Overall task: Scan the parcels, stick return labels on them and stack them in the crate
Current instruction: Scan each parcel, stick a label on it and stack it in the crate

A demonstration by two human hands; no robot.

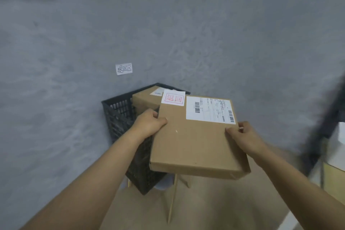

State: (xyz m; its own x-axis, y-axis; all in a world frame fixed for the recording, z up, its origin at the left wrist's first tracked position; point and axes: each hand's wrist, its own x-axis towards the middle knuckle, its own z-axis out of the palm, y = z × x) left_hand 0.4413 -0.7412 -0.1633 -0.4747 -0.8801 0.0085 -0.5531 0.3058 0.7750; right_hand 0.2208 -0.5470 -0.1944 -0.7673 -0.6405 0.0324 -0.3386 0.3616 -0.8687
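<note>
here the parcel [197, 136] sits flat between both hands, left hand [149, 124] and right hand [242, 136] each clamping a side edge, return label [173, 98] already stuck on. its long axis points away toward the crate [119, 110], just beyond and lower-left, another parcel [145, 98] inside.

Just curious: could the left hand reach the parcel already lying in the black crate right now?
Probably not freely: the left hand grips the held parcel, which hangs over the crate and partly covers the parcel inside.
</note>
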